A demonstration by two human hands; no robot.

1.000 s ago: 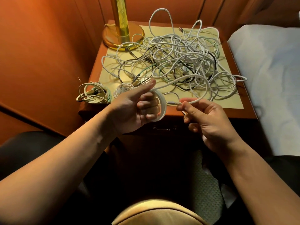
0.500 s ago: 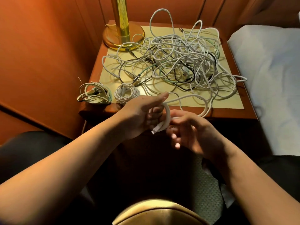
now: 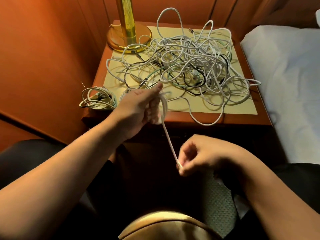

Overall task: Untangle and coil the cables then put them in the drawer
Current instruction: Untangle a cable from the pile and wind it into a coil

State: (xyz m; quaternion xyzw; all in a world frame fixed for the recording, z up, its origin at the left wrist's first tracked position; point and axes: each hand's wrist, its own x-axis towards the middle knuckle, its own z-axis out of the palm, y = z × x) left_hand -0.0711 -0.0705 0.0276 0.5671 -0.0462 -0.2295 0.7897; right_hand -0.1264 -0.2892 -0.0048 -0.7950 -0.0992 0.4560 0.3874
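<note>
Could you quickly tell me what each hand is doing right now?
Left hand: grips coiled loops of the thin white cable.
Right hand: pinches that cable's end.

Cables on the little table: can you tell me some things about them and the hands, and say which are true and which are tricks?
1. The left hand has white cable looped around its fingers. True.
2. The right hand is resting flat on the table. False: it is held below the table's front edge and pinches the end of that cable.
3. A big messy pile of cables lies on the table. True.
4. No cable has been coiled yet. False: a coiled bundle sits at the table's left corner.
5. A gold lamp base stands at the back left. True.
</note>
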